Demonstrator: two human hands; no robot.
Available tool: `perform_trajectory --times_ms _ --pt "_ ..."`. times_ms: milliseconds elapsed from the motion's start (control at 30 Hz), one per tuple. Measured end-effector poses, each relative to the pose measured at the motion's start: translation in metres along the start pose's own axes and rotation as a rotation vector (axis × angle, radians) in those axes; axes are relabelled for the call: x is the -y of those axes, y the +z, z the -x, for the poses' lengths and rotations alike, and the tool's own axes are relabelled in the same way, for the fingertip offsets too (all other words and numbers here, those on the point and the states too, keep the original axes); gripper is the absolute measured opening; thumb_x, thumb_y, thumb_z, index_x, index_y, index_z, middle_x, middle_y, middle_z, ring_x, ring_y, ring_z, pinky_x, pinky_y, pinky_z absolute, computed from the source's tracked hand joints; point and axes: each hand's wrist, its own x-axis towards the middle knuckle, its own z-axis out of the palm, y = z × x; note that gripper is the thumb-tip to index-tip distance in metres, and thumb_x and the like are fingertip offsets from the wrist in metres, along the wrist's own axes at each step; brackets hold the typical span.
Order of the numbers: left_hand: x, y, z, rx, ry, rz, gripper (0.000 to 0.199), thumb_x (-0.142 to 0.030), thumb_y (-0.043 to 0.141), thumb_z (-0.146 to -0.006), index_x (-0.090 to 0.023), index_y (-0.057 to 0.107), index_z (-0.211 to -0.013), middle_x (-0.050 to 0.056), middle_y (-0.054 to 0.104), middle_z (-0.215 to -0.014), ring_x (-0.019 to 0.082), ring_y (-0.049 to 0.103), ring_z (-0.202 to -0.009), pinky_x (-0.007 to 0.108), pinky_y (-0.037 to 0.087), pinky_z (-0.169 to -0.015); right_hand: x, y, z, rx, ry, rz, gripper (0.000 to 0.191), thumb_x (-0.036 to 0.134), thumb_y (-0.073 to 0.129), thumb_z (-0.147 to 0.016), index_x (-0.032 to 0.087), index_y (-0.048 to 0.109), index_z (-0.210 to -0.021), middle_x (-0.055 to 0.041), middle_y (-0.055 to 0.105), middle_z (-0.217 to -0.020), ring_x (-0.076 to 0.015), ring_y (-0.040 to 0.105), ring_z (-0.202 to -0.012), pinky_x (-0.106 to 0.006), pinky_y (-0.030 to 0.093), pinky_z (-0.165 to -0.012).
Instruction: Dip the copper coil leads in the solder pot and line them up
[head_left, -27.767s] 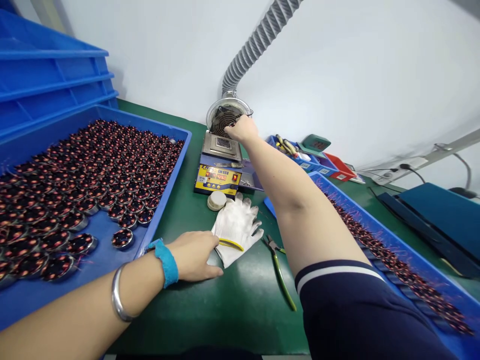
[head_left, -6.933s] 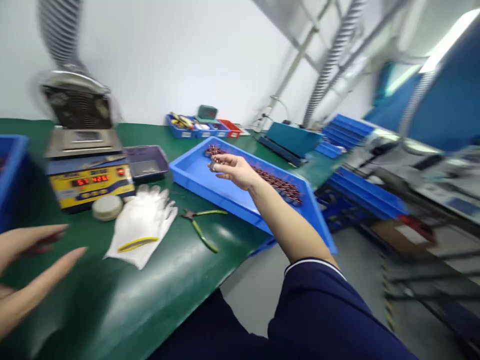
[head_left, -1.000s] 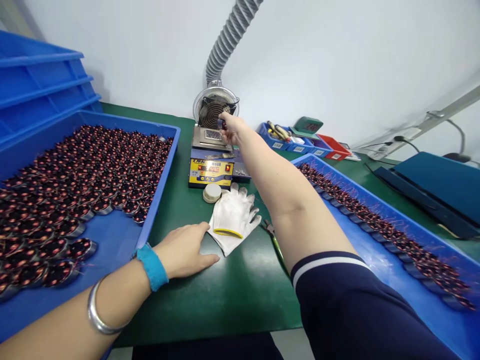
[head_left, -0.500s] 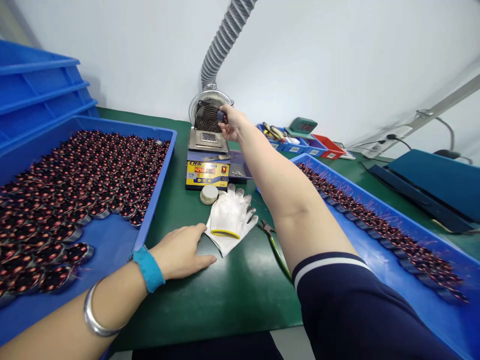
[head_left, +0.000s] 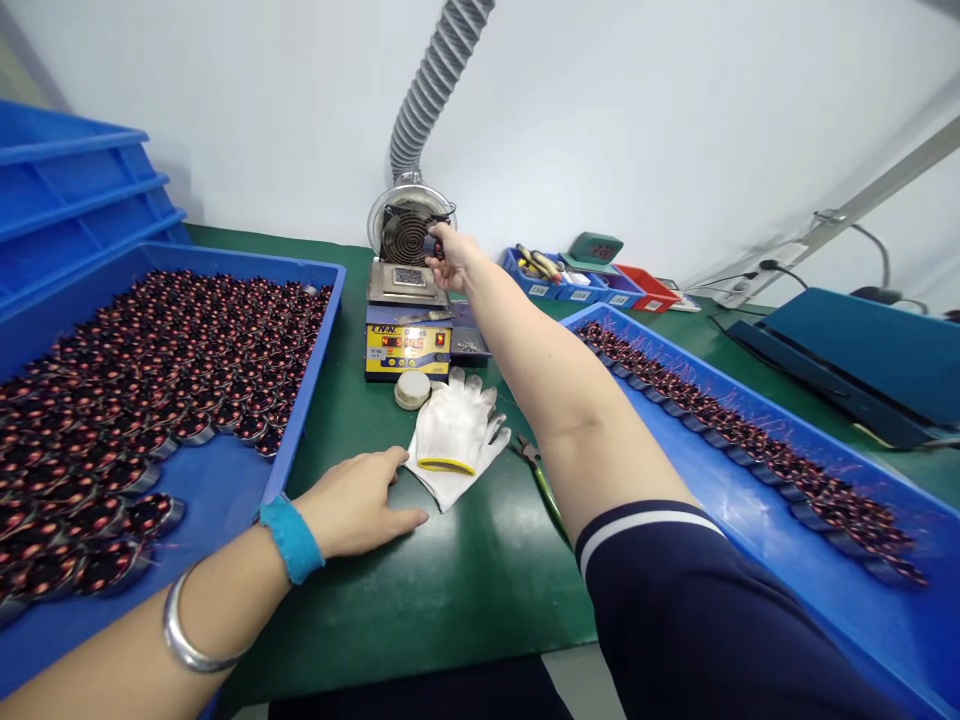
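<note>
Pinched in my right hand is a small dark round part, held above the right side of a solder pot with a yellow front panel and lit red digits. A small square well shows on the pot's top. My left hand rests on the green table, fingers apart and holding nothing, its fingertips beside white gloves. Left of my left hand, a blue tray holds many dark round coil parts. Another blue tray on the right holds a band of similar parts.
Behind the pot is a round fume hood with a grey hose. Green-handled pliers and a round tin lie near the gloves. Small bins stand at the back; stacked blue trays rise at the left.
The camera view has shifted slightly. My right hand and the dark part sit a little lower against the fume hood. My left hand stays on the table.
</note>
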Motion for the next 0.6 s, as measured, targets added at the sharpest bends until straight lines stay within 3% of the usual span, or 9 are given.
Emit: perform_trajectory --times_ms 600 --pt "-0.003 -0.002 0.001 0.02 0.017 -0.052 0.056 -0.052 0.056 -0.07 -0.015 0.057 -0.113 0.016 0.067 -0.108 0.034 0.063 -0.099 0.043 0.048 -0.083 -0.011 0.009 -0.001 -0.087 -0.053 0.066 0.024 0.037 0.053 -0.087 0.017 0.047 -0.075 0.0039 0.048 -0.051 -0.0067 0.043 -0.037 -0.015 0.036 -0.036"
